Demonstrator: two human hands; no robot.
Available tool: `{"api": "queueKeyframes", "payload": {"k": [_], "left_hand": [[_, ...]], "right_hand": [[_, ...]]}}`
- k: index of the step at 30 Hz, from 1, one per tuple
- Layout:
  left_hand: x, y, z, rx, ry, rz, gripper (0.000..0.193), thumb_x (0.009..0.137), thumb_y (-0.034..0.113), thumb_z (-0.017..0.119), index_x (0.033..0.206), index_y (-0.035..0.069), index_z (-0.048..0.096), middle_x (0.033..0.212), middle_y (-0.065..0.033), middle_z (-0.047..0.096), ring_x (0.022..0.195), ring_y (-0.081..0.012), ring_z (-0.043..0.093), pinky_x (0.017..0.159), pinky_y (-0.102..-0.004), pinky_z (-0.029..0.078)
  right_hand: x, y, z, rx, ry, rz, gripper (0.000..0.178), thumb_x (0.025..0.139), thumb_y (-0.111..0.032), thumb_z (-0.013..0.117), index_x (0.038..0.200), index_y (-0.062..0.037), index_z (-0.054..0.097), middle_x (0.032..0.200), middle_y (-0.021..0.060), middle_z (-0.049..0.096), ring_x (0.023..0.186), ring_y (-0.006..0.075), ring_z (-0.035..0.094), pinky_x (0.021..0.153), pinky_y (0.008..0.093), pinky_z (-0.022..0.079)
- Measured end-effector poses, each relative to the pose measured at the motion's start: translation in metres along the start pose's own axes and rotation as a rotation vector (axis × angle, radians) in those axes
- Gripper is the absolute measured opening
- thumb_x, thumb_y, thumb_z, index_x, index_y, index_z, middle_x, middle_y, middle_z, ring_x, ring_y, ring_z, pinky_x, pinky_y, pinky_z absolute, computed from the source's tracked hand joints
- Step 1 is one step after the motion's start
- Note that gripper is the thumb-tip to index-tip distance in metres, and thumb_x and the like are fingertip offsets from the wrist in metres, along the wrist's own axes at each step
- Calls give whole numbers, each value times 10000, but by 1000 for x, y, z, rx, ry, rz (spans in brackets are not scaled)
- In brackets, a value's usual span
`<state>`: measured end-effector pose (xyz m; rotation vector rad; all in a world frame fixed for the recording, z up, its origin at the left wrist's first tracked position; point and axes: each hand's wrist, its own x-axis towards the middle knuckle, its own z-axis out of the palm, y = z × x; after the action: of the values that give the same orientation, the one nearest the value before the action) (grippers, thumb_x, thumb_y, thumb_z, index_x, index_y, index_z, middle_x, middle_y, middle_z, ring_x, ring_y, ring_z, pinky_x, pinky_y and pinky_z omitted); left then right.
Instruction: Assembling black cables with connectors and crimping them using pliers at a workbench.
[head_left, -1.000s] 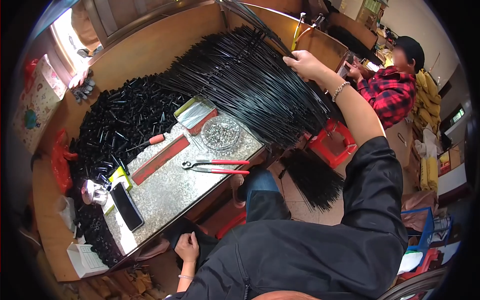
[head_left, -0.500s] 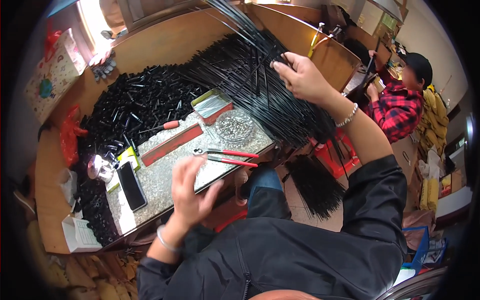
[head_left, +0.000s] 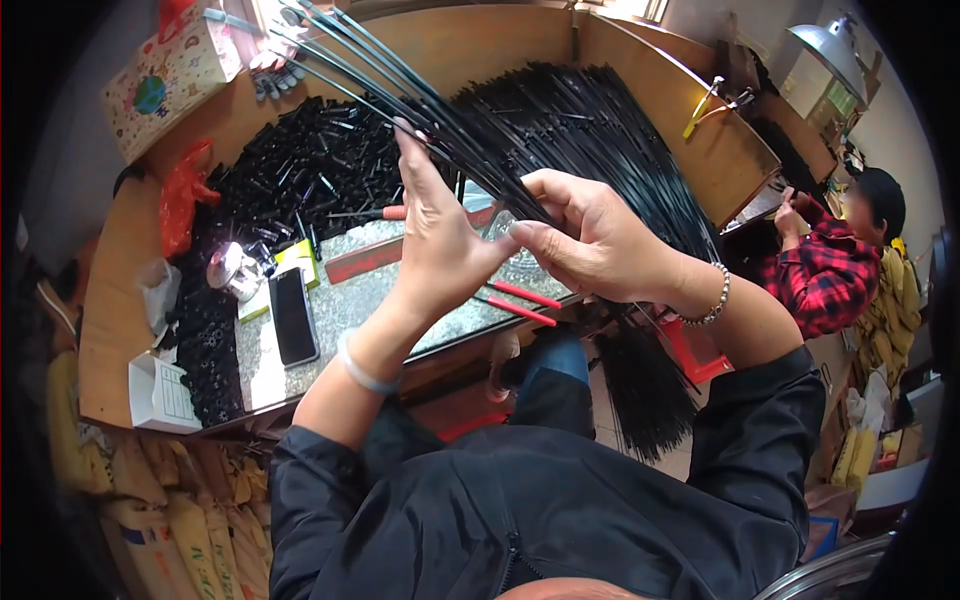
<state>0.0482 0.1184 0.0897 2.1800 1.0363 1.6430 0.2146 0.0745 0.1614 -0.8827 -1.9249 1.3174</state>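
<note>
A loose bundle of long thin black rods slants from upper left down to my right hand, whose thumb and fingers are closed around its lower end. My left hand is held upright beside the bundle, fingers straight and flat, with the fingertips against the rods. Its thumb points toward my right thumb. Beneath my hands on the speckled worktop lie pliers with red handles, their jaws hidden by my left hand. A clear round dish shows only in part behind my right hand.
A heap of short black tubular parts covers the left back of the bench, with many black rods at right. A phone, a red bar, a screwdriver and a lamp lie nearer. A co-worker sits at right.
My right hand has come down and inward with the rods, which now tilt to the left. My left hand has risen from above the worktop to the bundle. The view has shifted slightly.
</note>
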Motion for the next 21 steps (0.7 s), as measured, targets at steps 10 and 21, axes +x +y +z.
{"api": "queueKeyframes", "payload": {"k": [10, 21], "left_hand": [[15, -21, -42, -622, 312, -168, 599, 759, -125, 556, 1208, 7, 180, 1049, -199, 576, 798, -165, 632, 652, -258, 566], [10, -44, -82, -490, 273, -311, 242, 801, -78, 544, 1034, -55, 604, 861, -87, 668, 751, -107, 617, 715, -221, 491]], "right_hand": [[-30, 20, -4, -27, -127, 194, 327, 877, -53, 552, 1164, 17, 411, 729, 23, 560, 480, 20, 461, 410, 170, 358], [-87, 54, -13, 115, -1, 293, 235, 886, -149, 561, 1066, 0, 540, 721, -41, 511, 571, 6, 422, 501, 158, 357]]}}
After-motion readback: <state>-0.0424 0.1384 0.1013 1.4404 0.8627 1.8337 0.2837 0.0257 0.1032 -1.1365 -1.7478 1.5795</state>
